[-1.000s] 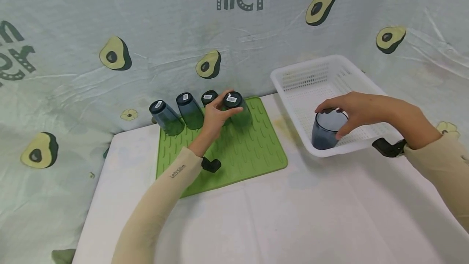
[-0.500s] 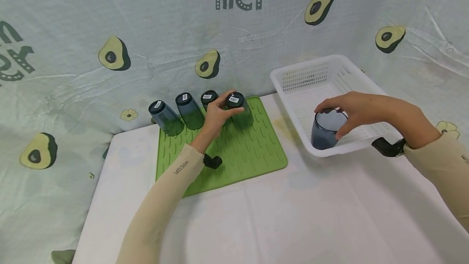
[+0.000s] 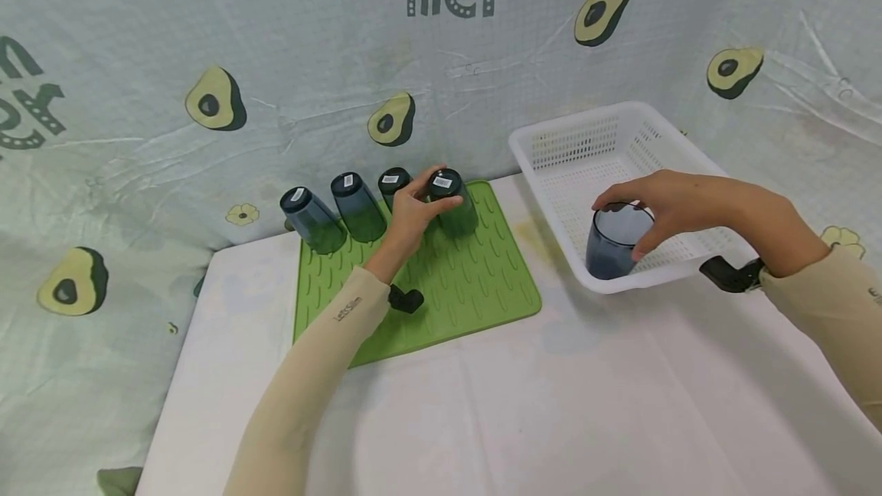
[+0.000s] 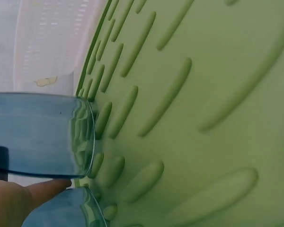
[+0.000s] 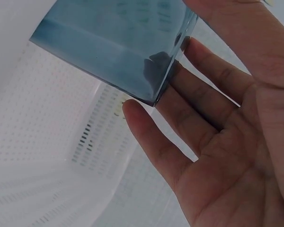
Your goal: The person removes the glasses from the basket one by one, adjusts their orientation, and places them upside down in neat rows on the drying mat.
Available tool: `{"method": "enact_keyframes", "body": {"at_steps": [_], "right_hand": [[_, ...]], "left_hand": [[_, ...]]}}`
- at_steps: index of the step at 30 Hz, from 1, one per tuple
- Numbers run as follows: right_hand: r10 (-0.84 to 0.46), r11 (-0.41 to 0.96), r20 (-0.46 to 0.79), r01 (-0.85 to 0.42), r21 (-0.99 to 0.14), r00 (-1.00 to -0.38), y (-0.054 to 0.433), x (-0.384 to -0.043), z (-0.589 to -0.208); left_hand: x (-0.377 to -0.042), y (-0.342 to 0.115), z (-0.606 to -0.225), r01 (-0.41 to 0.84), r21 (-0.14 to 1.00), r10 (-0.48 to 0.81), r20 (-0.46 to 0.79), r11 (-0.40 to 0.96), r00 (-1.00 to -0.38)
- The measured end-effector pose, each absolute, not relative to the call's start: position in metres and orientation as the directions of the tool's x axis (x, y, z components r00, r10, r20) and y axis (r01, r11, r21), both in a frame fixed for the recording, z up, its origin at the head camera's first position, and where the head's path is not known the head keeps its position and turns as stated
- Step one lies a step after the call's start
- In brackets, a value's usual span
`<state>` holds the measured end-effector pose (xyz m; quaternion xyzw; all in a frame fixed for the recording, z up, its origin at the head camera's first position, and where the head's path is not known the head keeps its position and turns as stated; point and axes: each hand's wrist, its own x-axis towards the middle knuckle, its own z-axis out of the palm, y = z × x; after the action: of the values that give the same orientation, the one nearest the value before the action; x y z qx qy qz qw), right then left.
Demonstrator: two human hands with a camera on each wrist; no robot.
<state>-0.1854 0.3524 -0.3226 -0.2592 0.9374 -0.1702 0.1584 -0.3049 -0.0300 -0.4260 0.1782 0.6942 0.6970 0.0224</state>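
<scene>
My left hand (image 3: 411, 217) holds an upside-down blue-grey drinking glass (image 3: 460, 219) at the right end of a row on the green ridged mat (image 3: 475, 297). Its thumb lies across the near side. In the left wrist view the rim of that glass (image 4: 38, 135) sits right at the mat, a fingertip beside it. My right hand (image 3: 689, 205) grips another glass (image 3: 609, 257) by the rim, thumb and fingers on opposite sides. This one is upright in the near corner of the white plastic basket (image 3: 527, 163). The right wrist view shows fingertips at the rim of the glass (image 5: 104, 52).
Left of my left hand, three more upside-down glasses stand in the row: one at the far left (image 3: 315, 224), a middle one (image 3: 360, 209) and one partly hidden (image 3: 391, 182) behind the fingers. An avocado-print cloth (image 3: 303, 37) hangs behind the white-covered table (image 3: 524, 419).
My left hand and the glass it holds have shifted slightly to the right, widening the gap to the neighbouring glass. My right hand and its glass have stayed in place.
</scene>
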Motion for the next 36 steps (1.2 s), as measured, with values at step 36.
{"method": "enact_keyframes", "body": {"at_steps": [36], "right_hand": [[-0.553, 0.805, -0.248, -0.434, -0.405, -0.795, 0.350, -0.189, -0.320]], "left_hand": [[-0.328, 0.019, -0.418, 0.133, 0.991, 0.048, 0.134, -0.023, -0.990]]}}
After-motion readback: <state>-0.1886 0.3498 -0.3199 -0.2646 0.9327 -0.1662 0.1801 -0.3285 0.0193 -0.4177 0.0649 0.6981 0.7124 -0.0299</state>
